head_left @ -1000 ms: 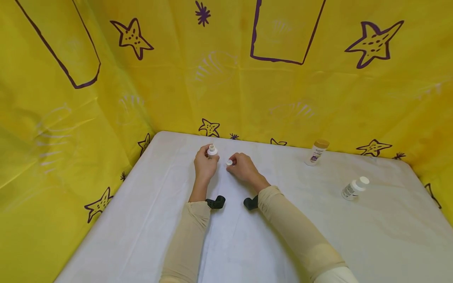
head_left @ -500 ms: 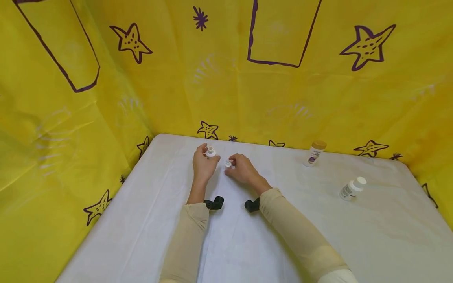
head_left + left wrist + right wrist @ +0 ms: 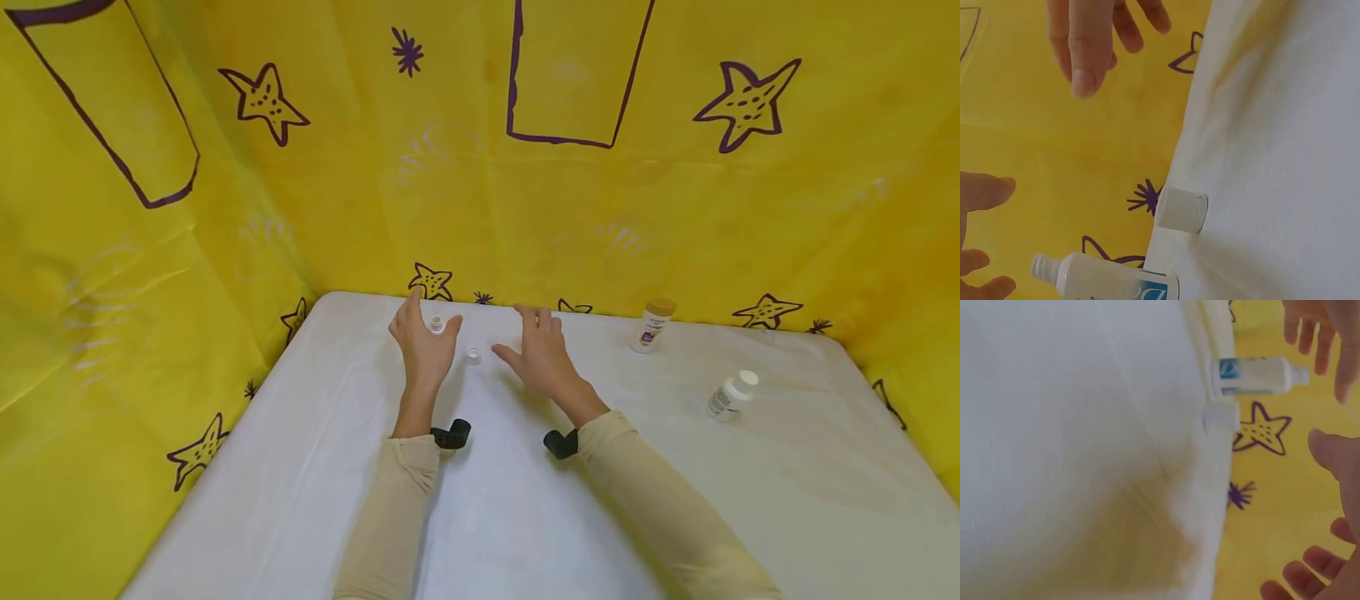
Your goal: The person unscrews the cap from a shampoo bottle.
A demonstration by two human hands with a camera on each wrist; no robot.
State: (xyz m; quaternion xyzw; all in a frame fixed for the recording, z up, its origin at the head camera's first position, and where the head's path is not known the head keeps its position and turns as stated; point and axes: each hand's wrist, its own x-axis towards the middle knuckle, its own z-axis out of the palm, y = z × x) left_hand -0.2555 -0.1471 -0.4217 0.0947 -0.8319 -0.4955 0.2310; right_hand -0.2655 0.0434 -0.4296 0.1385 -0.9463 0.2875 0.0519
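A small white bottle [image 3: 437, 324] with a bare screw neck stands upright on the table, a blue label patch low on its side in the wrist views. My left hand [image 3: 425, 346] is spread behind and beside it, thumb and fingers apart, and in the wrist views no finger touches the bottle. Just to the bottle's right, its white cap [image 3: 474, 356] rests on the cloth with the hollow side up. My right hand [image 3: 546, 357] hovers right of the cap, thumb and fingers parted, with nothing held.
A white bottle with a gold cap [image 3: 652, 327] stands at the back right. Nearer on the right is another white-capped bottle [image 3: 731, 396]. White cloth covers the table [image 3: 495, 517]; a yellow patterned curtain [image 3: 360, 208] rises behind and at left. Black wrist mounts [image 3: 452, 435] jut inward.
Both hands have let go: the left of the bottle, now standing on the table, and the right of the cap, now lying there. The right hand has drawn away to the right.
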